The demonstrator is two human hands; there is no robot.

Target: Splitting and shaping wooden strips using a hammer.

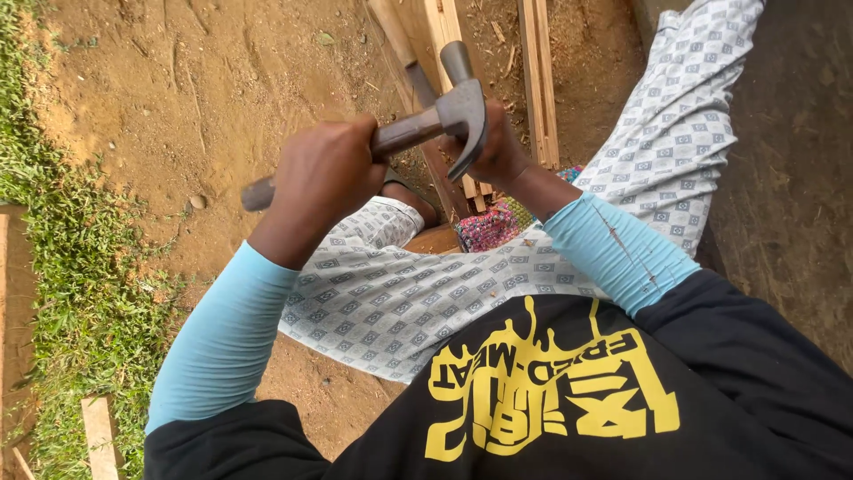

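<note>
Black shirt (569, 391) w/ yellow print sits closest. Our left hand (324, 173) is clamped on the hammer (404, 133) handle, head at 1 o'clock. Right hand (498, 151), behind the head, is closed near the planks (449, 36); can't tell what it pinches. We'd judge short, square taps best, fingers kept low.

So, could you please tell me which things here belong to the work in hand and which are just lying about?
In hand:
- claw hammer, gripped by the left hand
- right hand behind the hammer head
- wooden strips under the hands

Lying about:
- wood offcut on the grass
- small stone on the dirt
</note>
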